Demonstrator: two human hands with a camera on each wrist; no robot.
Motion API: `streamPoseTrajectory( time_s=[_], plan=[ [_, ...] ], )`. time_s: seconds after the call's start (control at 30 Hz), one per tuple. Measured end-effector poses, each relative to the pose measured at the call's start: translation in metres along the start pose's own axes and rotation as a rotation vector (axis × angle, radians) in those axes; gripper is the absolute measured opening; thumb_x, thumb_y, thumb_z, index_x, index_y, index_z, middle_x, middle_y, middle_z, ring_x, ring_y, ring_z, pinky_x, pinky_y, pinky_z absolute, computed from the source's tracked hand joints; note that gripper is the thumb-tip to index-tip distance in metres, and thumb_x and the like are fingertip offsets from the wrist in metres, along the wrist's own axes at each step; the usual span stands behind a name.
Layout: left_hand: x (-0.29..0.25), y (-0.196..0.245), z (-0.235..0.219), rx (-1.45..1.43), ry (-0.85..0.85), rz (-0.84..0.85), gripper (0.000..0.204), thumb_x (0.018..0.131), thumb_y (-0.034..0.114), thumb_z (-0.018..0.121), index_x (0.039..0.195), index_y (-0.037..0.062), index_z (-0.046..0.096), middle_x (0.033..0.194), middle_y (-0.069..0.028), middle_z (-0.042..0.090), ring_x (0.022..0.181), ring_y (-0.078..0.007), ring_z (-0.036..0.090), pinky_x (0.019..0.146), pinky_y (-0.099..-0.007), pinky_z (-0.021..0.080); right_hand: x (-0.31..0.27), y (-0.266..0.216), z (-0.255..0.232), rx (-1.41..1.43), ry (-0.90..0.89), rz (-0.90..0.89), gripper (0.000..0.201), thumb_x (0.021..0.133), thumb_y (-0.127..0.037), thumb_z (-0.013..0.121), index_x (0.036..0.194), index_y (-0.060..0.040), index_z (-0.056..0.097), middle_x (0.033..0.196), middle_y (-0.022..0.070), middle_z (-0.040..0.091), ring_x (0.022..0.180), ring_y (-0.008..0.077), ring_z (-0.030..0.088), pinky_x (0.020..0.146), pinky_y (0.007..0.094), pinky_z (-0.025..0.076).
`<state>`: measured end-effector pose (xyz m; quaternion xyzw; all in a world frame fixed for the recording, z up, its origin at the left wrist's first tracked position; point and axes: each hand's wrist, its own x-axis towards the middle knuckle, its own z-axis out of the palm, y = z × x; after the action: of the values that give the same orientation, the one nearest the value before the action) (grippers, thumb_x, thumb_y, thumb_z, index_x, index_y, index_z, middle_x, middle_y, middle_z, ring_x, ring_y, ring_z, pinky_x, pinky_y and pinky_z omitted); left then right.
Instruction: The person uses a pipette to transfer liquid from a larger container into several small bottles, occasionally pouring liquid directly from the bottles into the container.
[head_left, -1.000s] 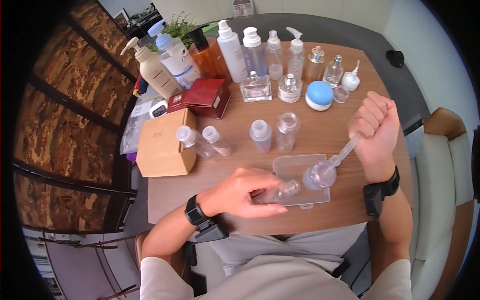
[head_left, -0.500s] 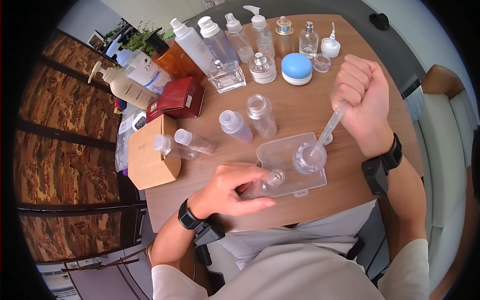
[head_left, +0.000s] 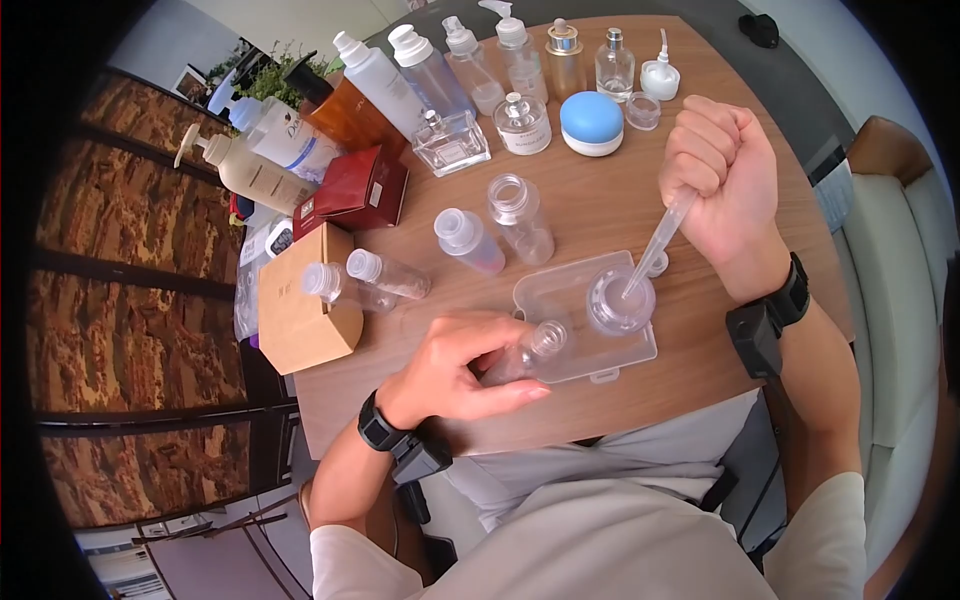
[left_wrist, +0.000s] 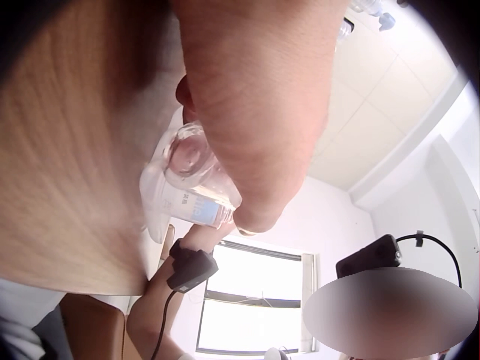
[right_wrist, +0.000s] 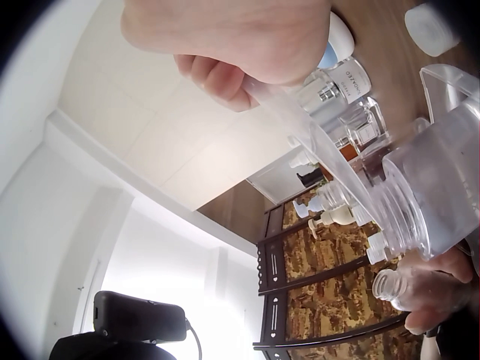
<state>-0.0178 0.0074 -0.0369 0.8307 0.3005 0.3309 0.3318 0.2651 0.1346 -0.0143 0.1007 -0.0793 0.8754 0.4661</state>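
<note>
My right hand (head_left: 722,190) is curled round the top of a clear plastic dropper (head_left: 660,240), whose lower end stands in the open neck of a clear bottle (head_left: 620,300). In the right wrist view the dropper (right_wrist: 330,154) slants into the threaded mouth of that bottle (right_wrist: 442,184). My left hand (head_left: 455,370) holds a small clear open bottle (head_left: 545,340) between thumb and fingers, tilted, its mouth toward the right. In the left wrist view this bottle (left_wrist: 191,154) shows beside the fingers. A clear plastic case (head_left: 570,285) lies under and beside the dropper's bottle.
Two small bottles (head_left: 458,235) (head_left: 522,220) stand behind the case. Two more (head_left: 395,275) lie or lean by a cardboard box (head_left: 305,300). A red box (head_left: 365,190), a blue-lidded jar (head_left: 592,122) and several pump bottles (head_left: 375,80) line the back.
The head view has shifted and turned, moving the table's things leftward and up. Both hands keep their holds, and the dropper's end remains in the bottle's neck.
</note>
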Motion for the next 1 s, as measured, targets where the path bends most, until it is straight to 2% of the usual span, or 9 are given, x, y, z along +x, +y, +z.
streamPoseTrajectory(
  time_s=[0.17,0.23,0.27,0.63,0.73,0.87,0.93,1.0],
  plan=[
    [-0.0015,0.0009,-0.0017,0.005,-0.005,-0.001,0.04,0.072,0.023,0.085,0.101,0.0005,0.07,0.056,-0.0025,0.045,0.046,-0.0146,0.041,0.045,-0.0294,0.03,-0.0001,0.0003,0.001,0.008,-0.001,0.012,0.031,0.091,-0.014,0.039,0.061,-0.0152,0.032,0.054,-0.0051,0.022,0.046,0.0087,0.019,0.041,0.0255,0.016],
    [-0.0035,0.0036,-0.0027,0.059,-0.043,-0.134,0.04,0.074,0.037,0.081,0.095,0.0035,0.072,0.071,-0.0075,0.065,0.059,-0.0221,0.061,0.055,-0.0304,0.045,0.0,-0.0005,0.0003,0.014,-0.012,0.019,0.031,0.091,-0.014,0.039,0.061,-0.0151,0.032,0.054,-0.005,0.023,0.046,0.0087,0.019,0.041,0.0255,0.016],
    [-0.0036,0.0038,-0.0024,0.058,-0.045,-0.135,0.04,0.074,0.037,0.081,0.095,0.0035,0.072,0.071,-0.0075,0.065,0.059,-0.0221,0.061,0.055,-0.0304,0.045,0.0001,-0.0006,0.0002,0.012,-0.012,0.018,0.031,0.091,-0.014,0.039,0.061,-0.0151,0.032,0.054,-0.005,0.023,0.047,0.0088,0.02,0.041,0.0255,0.016],
    [-0.0038,0.0034,-0.0018,0.038,-0.034,-0.145,0.04,0.075,0.036,0.081,0.095,0.0022,0.072,0.069,-0.0075,0.063,0.058,-0.0218,0.06,0.055,-0.0301,0.045,0.0001,-0.0009,-0.0008,-0.017,-0.078,-0.004,0.031,0.093,-0.01,0.035,0.063,-0.0131,0.031,0.055,-0.0031,0.025,0.048,0.0098,0.021,0.041,0.0255,0.019],
    [-0.0042,0.0023,-0.002,0.041,-0.029,-0.129,0.04,0.075,0.035,0.081,0.095,0.0019,0.072,0.069,-0.0077,0.063,0.058,-0.0221,0.06,0.055,-0.0303,0.045,0.0,-0.0012,-0.0007,0.0,-0.026,0.013,0.029,0.089,-0.011,0.038,0.061,-0.0151,0.032,0.054,-0.0053,0.024,0.047,0.0083,0.02,0.042,0.0253,0.016],
    [-0.0028,0.002,-0.0022,0.046,-0.033,-0.134,0.04,0.074,0.035,0.081,0.095,0.0017,0.072,0.069,-0.0079,0.063,0.059,-0.0223,0.061,0.055,-0.0303,0.045,-0.0001,-0.0003,-0.0017,-0.014,-0.059,-0.006,0.03,0.093,-0.01,0.035,0.063,-0.0129,0.032,0.055,-0.0031,0.025,0.048,0.0097,0.022,0.041,0.0252,0.019],
    [0.0,-0.0014,-0.0005,0.001,-0.002,0.011,0.041,0.072,0.021,0.085,0.103,0.0002,0.07,0.056,-0.0021,0.044,0.046,-0.0143,0.04,0.046,-0.0294,0.03,-0.0004,-0.0004,-0.0014,-0.011,-0.059,-0.007,0.03,0.092,-0.01,0.035,0.063,-0.0129,0.032,0.055,-0.0031,0.025,0.048,0.0097,0.021,0.041,0.0252,0.019],
    [-0.0001,-0.0016,0.0,-0.001,-0.001,0.008,0.041,0.072,0.021,0.085,0.103,0.0002,0.07,0.056,-0.0021,0.044,0.046,-0.0143,0.04,0.046,-0.0294,0.03,-0.0004,-0.0007,-0.0012,-0.01,-0.053,-0.004,0.03,0.092,-0.01,0.036,0.063,-0.0129,0.032,0.055,-0.0031,0.025,0.048,0.0098,0.021,0.041,0.0252,0.019]
  ],
)
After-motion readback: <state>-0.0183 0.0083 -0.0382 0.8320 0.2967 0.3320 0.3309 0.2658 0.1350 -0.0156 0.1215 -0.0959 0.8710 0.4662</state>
